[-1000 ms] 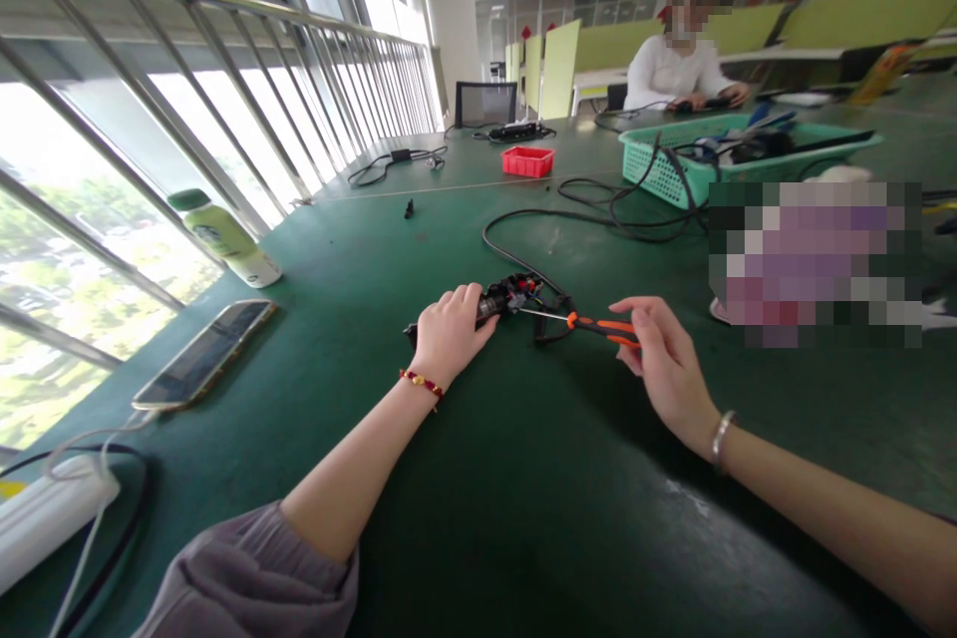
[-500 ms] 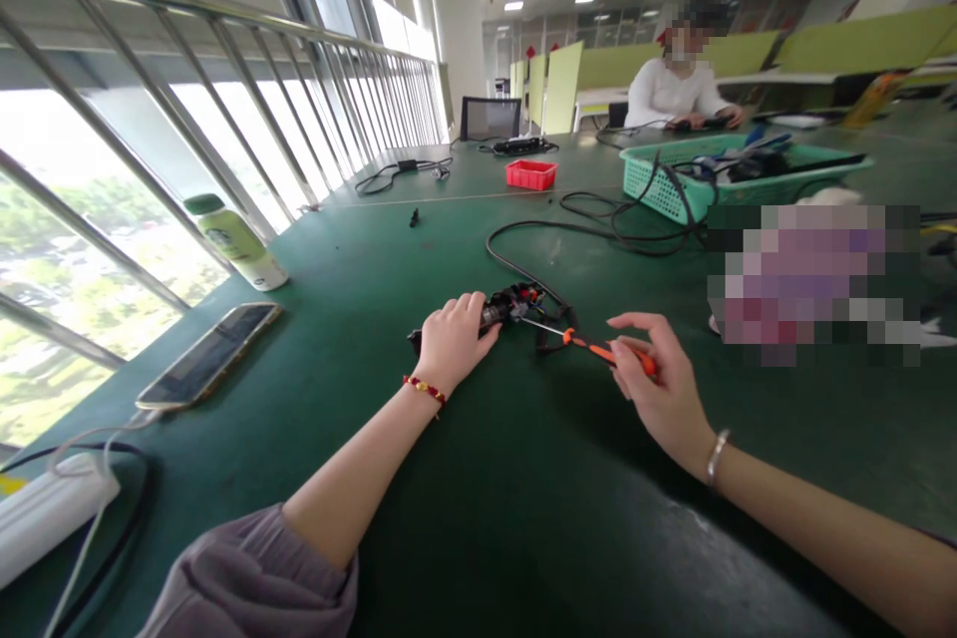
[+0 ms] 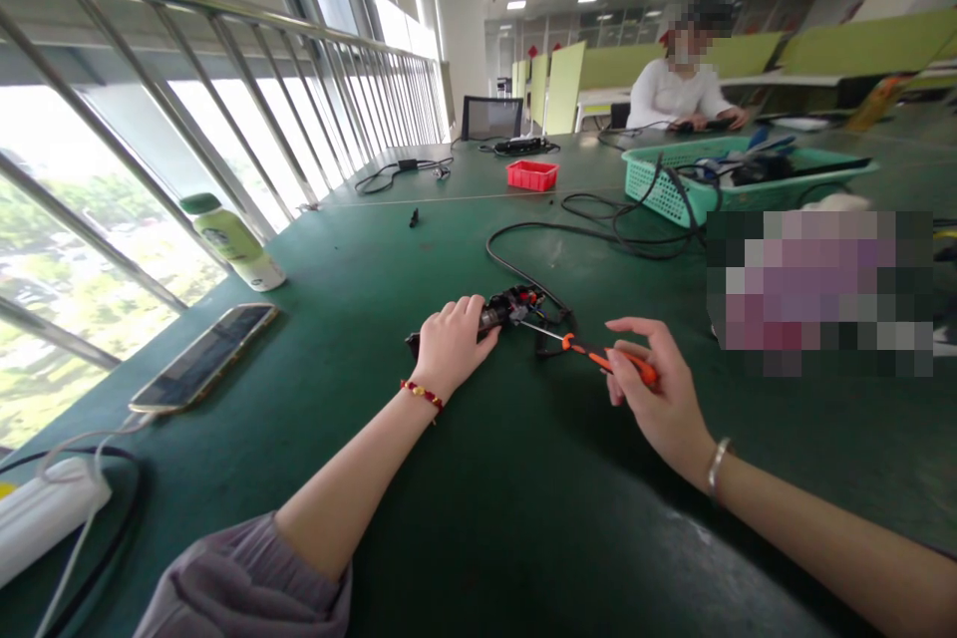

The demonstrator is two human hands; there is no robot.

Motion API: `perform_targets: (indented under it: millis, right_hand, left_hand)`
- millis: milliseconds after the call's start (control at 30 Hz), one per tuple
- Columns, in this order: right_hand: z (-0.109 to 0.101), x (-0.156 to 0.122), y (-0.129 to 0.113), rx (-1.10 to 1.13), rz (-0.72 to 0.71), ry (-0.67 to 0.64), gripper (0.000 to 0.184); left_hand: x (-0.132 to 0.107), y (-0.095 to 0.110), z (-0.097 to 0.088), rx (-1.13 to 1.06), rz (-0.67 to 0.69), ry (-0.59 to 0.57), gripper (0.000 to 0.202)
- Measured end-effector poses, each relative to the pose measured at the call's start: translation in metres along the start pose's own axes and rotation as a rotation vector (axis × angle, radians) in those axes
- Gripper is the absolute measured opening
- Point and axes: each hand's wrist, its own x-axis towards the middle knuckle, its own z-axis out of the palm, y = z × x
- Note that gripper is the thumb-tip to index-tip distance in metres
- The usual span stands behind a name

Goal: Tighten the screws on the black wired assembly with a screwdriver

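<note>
My left hand is closed over a small black device with red parts, pressing it against the green table. A black cable runs from the device toward the back. My right hand pinches an orange-handled screwdriver, whose metal tip points left into the device.
A phone lies at the left, a green-capped bottle behind it, a white power strip at the near left edge. A red tray and a teal basket with cables stand farther back. A person in white sits at the far end.
My right hand has slid further along the screwdriver handle and dropped slightly lower. The left hand stays on the device.
</note>
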Motion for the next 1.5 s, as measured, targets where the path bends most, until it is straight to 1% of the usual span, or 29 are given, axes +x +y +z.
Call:
perform_targets:
  millis: [133, 200, 233, 333, 367, 400, 467, 567, 633, 700, 833, 867, 933, 1067, 1133, 1200, 1300, 1333, 1367, 1500]
  right_hand:
    - [-0.0005, 0.0004, -0.0027, -0.118, -0.155, 0.125, 0.031]
    - [-0.0013, 0.0003, -0.0028, -0.139, -0.189, 0.141, 0.032]
    - [-0.0016, 0.0, -0.0024, -0.128, -0.173, 0.111, 0.03]
    - [-0.002, -0.0022, -0.0005, -0.038, -0.056, -0.023, 0.021]
    - [-0.0019, -0.0029, 0.0002, -0.006, -0.026, -0.041, 0.021]
    - [-0.0017, -0.0032, 0.001, 0.014, -0.012, -0.033, 0.023]
    - [-0.0014, -0.0028, 0.0025, 0.009, -0.031, 0.042, 0.03]
    - [-0.0014, -0.0004, 0.0038, -0.038, -0.101, 0.162, 0.038]
    - [-0.0017, 0.0006, 0.0032, -0.054, -0.131, 0.194, 0.038]
    - [-0.0021, 0.0001, 0.001, -0.069, -0.129, 0.175, 0.036]
    - [-0.0021, -0.0027, -0.0035, -0.083, -0.035, 0.025, 0.022]
    - [-0.0019, -0.003, -0.0037, -0.084, -0.025, 0.009, 0.021]
    - [-0.0015, -0.0025, -0.0027, -0.103, -0.06, 0.055, 0.024]
    - [-0.0014, 0.0004, 0.001, -0.197, -0.21, 0.225, 0.034]
    - [-0.0017, 0.001, 0.0011, -0.207, -0.225, 0.248, 0.033]
    - [-0.0022, 0.0002, -0.0001, -0.181, -0.171, 0.193, 0.029]
    - [-0.0025, -0.0021, -0.0022, -0.113, -0.035, 0.023, 0.02]
    - [-0.0024, -0.0027, -0.0024, -0.101, -0.013, -0.008, 0.019]
    - [-0.0023, -0.003, -0.0024, -0.105, -0.016, -0.006, 0.02]
    - [-0.0022, -0.0013, -0.0002, -0.204, -0.18, 0.176, 0.029]
  left_hand:
    - [0.0001, 0.001, -0.0005, -0.005, -0.015, -0.016, 0.024]
    - [-0.0001, 0.0014, -0.001, -0.006, -0.018, -0.019, 0.024]
    - [-0.0003, 0.0015, -0.0012, -0.006, -0.018, -0.018, 0.024]
    - [-0.0007, 0.0019, -0.0014, -0.005, -0.015, -0.011, 0.024]
    - [-0.0007, 0.002, -0.0014, -0.003, -0.014, -0.009, 0.024]
    - [-0.0008, 0.0022, -0.0012, -0.002, -0.014, -0.007, 0.024]
    - [-0.001, 0.0026, -0.0009, 0.0, -0.013, -0.004, 0.024]
    - [-0.0015, 0.0033, -0.0008, -0.003, -0.011, 0.005, 0.025]
    - [-0.0017, 0.0038, -0.001, -0.003, -0.013, 0.006, 0.024]
    - [-0.0019, 0.004, -0.0012, -0.002, -0.014, 0.0, 0.024]
    - [-0.0021, 0.0037, -0.001, -0.002, -0.013, 0.001, 0.024]
    - [-0.0022, 0.0036, -0.0007, 0.0, -0.011, 0.006, 0.024]
    - [-0.0024, 0.0035, -0.0001, 0.005, -0.006, 0.014, 0.025]
    - [-0.0027, 0.0037, 0.0006, 0.015, -0.004, 0.016, 0.025]
    - [-0.0026, 0.0038, 0.0006, 0.017, -0.003, 0.016, 0.025]
    - [-0.0026, 0.004, 0.0004, 0.018, -0.004, 0.013, 0.026]
    - [-0.0024, 0.0043, -0.0001, 0.02, -0.008, 0.005, 0.026]
    - [-0.0024, 0.0044, -0.0002, 0.02, -0.008, 0.004, 0.027]
    - [-0.0024, 0.0045, -0.0002, 0.019, -0.007, 0.005, 0.027]
    - [-0.0023, 0.0046, 0.0002, 0.008, -0.011, 0.018, 0.029]
